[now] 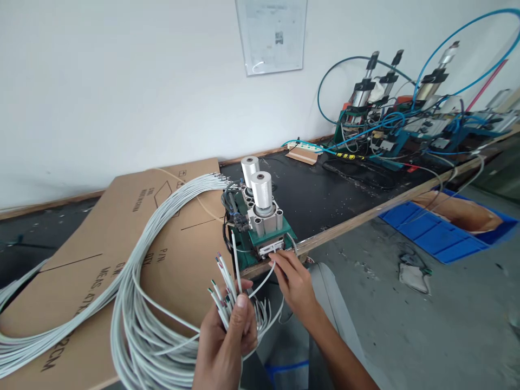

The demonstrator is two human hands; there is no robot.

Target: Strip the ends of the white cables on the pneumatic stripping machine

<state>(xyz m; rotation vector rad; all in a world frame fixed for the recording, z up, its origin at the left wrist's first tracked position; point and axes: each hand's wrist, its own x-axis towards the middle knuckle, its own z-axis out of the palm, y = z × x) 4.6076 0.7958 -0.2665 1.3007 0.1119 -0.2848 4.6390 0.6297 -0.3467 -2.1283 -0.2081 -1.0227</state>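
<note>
My left hand (227, 341) is closed around a bundle of white cables (134, 281), their stripped ends with coloured inner wires fanning up above my thumb. My right hand (294, 279) pinches a single white cable (264, 279) and holds its tip at the front slot of a small green pneumatic machine (260, 227) with two silver cylinders on top. The machine stands at the near edge of the black workbench (325, 200). The cable bundle loops left across a flattened cardboard box (122, 238).
More pneumatic machines (390, 108) with blue air hoses stand at the bench's far right, beside a white power strip (309, 146). A blue bin (442, 222) holding a brown bag sits on the concrete floor. A framed sheet (271, 33) hangs on the white wall.
</note>
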